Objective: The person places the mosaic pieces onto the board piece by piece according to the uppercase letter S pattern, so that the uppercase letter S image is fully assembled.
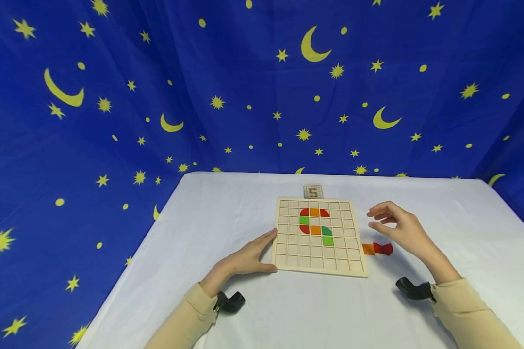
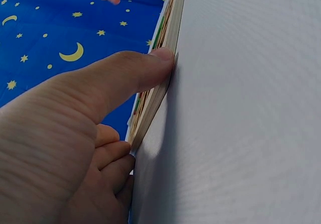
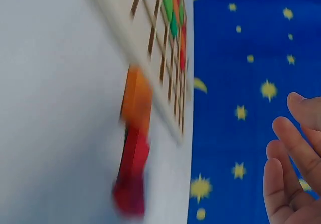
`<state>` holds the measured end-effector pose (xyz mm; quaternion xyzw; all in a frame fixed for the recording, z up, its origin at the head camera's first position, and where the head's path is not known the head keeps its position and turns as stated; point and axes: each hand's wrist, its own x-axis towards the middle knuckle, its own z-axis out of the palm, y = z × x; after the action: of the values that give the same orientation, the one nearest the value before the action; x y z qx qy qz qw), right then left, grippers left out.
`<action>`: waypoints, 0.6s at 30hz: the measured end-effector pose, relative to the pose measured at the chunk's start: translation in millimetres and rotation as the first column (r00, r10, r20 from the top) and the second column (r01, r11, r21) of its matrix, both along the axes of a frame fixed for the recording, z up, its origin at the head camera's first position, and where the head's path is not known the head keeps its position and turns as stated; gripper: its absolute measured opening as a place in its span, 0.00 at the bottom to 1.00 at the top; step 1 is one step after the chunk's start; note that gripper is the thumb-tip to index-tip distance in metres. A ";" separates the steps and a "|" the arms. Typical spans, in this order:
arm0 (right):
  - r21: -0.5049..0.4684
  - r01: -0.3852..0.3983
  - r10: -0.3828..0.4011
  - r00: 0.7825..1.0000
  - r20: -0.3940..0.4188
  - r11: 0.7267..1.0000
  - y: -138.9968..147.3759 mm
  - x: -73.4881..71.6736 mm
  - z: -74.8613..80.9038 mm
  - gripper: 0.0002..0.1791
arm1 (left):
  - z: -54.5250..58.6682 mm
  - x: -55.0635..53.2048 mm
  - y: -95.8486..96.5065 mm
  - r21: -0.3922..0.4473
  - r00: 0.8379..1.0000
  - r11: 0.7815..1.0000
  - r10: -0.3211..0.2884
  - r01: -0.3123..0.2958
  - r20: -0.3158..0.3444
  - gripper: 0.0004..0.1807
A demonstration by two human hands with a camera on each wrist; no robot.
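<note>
A square wooden grid board [image 1: 342, 257] lies on the table, with red, orange and green tiles set in some of its cells in a curved pattern. At the board's left edge, my left hand [image 1: 246, 257] touches the side with thumb and fingertips spread; the left wrist view shows the thumb [image 2: 150, 66] against the rim. My right hand [image 1: 399, 228] hovers to the right of the board, its fingers loosely bent and nothing between them. Below it, an orange tile [image 1: 368, 249] and red tiles [image 1: 383, 249] lie in a row beside the board's right edge.
A small pattern card [image 1: 313, 191] with an S-like figure lies just beyond the board's far edge. White cloth covers the table [image 1: 227, 208]. A blue curtain [image 1: 253, 72] with yellow stars and moons hangs behind and at the sides.
</note>
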<state>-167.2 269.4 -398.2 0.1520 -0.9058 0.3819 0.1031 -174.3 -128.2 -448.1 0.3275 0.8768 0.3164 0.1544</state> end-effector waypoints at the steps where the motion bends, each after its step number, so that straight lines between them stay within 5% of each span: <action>1: 0.004 0.019 -0.019 1.000 0.008 1.000 6.1 2.4 0.1 0.16 | 0.2 -0.1 -0.3 -0.002 1.000 1.000 0.000 0.000 -0.001 0.54; 7: 0.013 0.066 -0.067 0.997 0.035 0.998 33.2 13.9 -2.8 0.16 | 1.7 -1.0 -1.7 0.000 1.000 1.000 0.006 -0.006 0.013 0.54; 18: 0.023 -0.056 0.054 0.995 0.080 0.998 51.0 24.4 -40.3 0.17 | 0.9 -1.2 0.4 0.009 1.000 1.000 0.000 0.000 0.024 0.54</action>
<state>-142.8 320.4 -438.4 0.1631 -0.9093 0.3789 0.0546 -175.5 -127.8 -447.2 0.3242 0.8735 0.3244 0.1635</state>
